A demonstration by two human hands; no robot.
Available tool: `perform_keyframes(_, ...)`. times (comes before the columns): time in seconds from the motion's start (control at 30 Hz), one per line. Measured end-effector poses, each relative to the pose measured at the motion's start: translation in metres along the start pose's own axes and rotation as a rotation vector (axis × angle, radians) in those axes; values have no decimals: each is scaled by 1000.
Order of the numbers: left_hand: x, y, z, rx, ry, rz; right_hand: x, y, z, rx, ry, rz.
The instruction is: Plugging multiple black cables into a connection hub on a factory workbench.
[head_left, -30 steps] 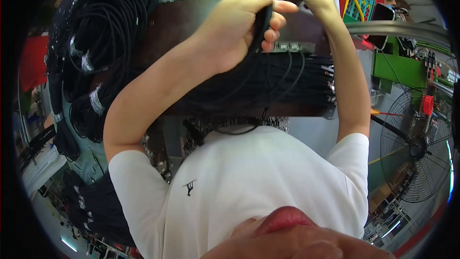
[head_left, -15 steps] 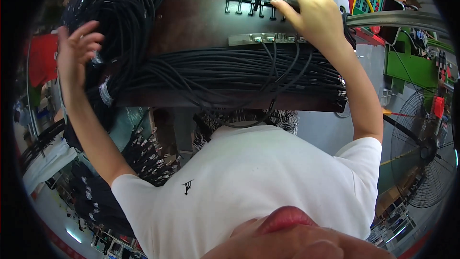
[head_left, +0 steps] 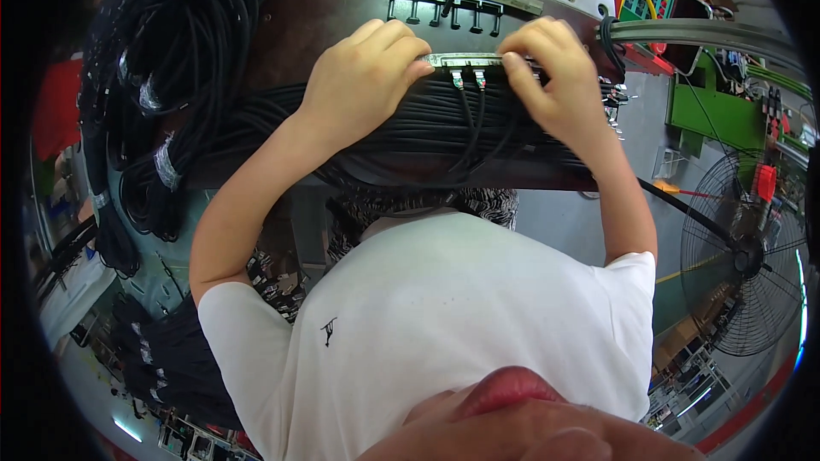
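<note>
Black cables (head_left: 444, 124) under both hands (head_left: 367, 77), near green-tipped plugs (head_left: 468, 78).

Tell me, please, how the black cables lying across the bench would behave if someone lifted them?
The cables would probably droop, since they already curve and sag. The two under the left hand and right hand look plugged into the metal strip, so they would likely tug there. Bunched together, they probably weigh a fair bit.

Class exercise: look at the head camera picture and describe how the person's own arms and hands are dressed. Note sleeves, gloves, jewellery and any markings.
Both hands, the left hand and the right hand, are bare: no gloves, rings or watch show. The forearms are uncovered up to short white sleeves of a plain white T-shirt, which carries one small dark emblem on the chest.
</note>
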State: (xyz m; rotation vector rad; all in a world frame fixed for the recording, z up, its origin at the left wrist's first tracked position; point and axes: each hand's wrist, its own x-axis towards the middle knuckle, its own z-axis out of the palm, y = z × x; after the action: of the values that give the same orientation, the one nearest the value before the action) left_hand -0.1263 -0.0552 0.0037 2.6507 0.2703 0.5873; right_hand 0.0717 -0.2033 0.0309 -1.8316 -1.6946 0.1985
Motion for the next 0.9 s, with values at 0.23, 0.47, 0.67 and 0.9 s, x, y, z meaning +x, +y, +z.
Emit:
perform_keyframes(0.23, 18, 18, -19, -1363, 32, -751, 5, 11, -11, 253, -25, 51)
perform_keyframes(0.47, 83, 26, -23, -1684, 62, -1082, 138, 46, 20, -308, 283, -148)
perform_keyframes(0.67, 161, -67, -6, -1839, -3, -782, 209, 147, 35, -839, -22, -40)
perform_keyframes(0.9, 171, -98, 32, -2034, -108, -509, 187, 104, -7, -382, -5, 248)
